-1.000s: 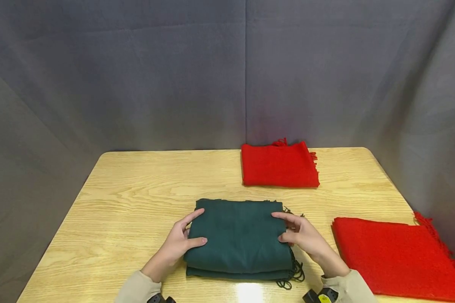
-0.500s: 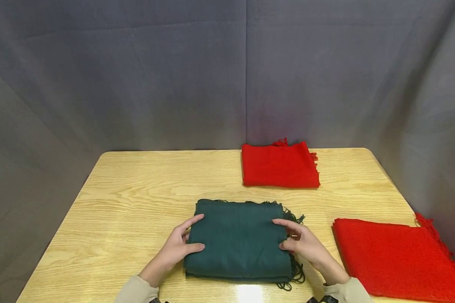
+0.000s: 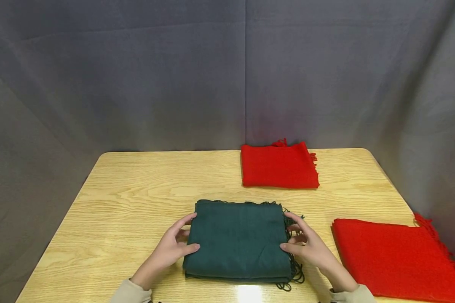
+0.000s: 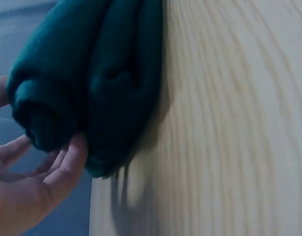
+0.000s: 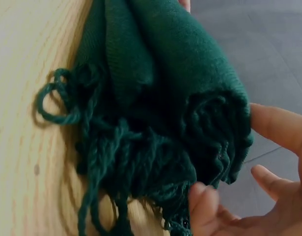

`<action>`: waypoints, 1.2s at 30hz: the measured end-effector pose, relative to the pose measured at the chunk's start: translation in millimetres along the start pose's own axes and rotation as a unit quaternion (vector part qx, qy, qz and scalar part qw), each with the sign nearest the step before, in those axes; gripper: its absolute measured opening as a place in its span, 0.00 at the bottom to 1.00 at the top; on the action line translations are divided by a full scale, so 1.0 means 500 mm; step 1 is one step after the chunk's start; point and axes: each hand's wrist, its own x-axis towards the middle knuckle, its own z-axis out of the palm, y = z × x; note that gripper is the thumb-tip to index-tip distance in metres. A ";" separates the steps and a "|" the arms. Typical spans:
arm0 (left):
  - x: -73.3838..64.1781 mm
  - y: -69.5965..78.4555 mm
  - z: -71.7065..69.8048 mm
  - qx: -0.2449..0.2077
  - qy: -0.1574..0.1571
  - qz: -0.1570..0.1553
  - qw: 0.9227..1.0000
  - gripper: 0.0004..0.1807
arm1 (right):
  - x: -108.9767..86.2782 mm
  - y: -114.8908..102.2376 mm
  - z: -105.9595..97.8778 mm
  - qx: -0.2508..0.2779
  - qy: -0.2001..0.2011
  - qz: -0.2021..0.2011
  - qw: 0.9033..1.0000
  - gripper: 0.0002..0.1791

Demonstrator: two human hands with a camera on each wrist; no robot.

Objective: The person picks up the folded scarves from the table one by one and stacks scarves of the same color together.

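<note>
A dark green fringed scarf [image 3: 239,240] lies folded into a thick rectangle on the wooden table, its fringe [image 3: 296,271] spilling out at the right end. At its left end is my left hand [image 3: 168,248], with spread, relaxed fingers and the thumb tip over the top edge. My right hand [image 3: 312,248] frames the other end, its thumb tip on the top edge and its fingers loosely bent beside the fringe. The left wrist view shows rolled layers of the scarf [image 4: 52,93] with fingertips against them. Layered folds and twisted tassels [image 5: 121,152] fill the right wrist view.
One folded red scarf [image 3: 278,166] lies near the back edge of the table [image 3: 129,202]. Another, larger red scarf [image 3: 398,256] lies at the right, its fringe toward the right edge. A grey curtain [image 3: 174,84] hangs behind the table.
The front folds of the green scarf have settled flatter. Both hands have drawn slightly outward and toward me, and the right index finger has slid off the top to the edge.
</note>
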 end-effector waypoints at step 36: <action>0.019 -0.026 -0.049 -0.094 -0.142 -0.039 0.985 0.51 | 0.025 0.060 -0.014 0.076 -0.179 -0.080 0.978 0.43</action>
